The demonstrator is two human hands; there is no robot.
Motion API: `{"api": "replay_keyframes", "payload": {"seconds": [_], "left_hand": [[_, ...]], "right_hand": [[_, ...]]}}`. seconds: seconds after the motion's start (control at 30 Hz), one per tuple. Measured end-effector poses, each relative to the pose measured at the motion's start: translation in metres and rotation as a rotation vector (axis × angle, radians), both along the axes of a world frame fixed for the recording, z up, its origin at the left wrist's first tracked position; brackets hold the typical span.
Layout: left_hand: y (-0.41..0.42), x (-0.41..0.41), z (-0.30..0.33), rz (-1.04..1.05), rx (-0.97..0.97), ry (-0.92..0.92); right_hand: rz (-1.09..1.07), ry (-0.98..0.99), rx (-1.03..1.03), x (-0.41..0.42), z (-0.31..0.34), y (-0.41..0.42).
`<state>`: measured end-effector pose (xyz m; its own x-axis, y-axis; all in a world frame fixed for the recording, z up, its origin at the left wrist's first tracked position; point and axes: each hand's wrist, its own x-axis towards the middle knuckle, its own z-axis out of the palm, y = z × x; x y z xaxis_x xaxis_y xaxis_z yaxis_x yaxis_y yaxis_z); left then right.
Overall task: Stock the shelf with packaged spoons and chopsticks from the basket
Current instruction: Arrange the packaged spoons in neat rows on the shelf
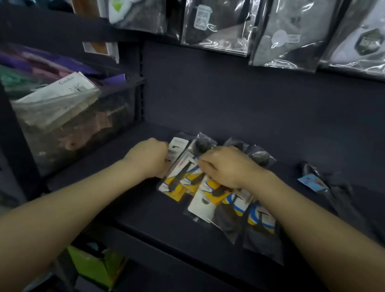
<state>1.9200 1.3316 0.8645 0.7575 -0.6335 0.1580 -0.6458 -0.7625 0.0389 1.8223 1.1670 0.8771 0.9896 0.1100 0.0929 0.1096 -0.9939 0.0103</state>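
Note:
Several clear packets of black spoons point(259, 223) with yellow, blue and white cards lie side by side on the dark shelf point(166, 217). My left hand point(148, 157) grips the left edge of the leftmost packet point(178, 149). My right hand point(225, 166) lies over the middle packets with curled fingers pinching one of them. Another dark packet point(312, 181) with a blue label lies apart at the right of the shelf. No basket is in view.
Bagged goods point(215, 16) hang on hooks above the shelf's back panel. A clear bin point(70, 112) of packaged items stands in the bay to the left. A green box point(96, 267) sits below the shelf's front edge.

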Motion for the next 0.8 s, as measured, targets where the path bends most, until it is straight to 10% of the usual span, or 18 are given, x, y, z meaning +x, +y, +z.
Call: {"api": "replay_keyframes", "payload": {"seconds": [0.6, 0.8], "left_hand": [[0.107, 0.014, -0.013, -0.475, 0.077, 0.322], [0.137, 0.021, -0.026, -0.582, -0.127, 0.343]], "right_hand": [[0.08, 0.295, 0.074, 0.09, -0.001, 0.054], [0.288, 0.036, -0.164, 0.106, -0.008, 0.071]]}}
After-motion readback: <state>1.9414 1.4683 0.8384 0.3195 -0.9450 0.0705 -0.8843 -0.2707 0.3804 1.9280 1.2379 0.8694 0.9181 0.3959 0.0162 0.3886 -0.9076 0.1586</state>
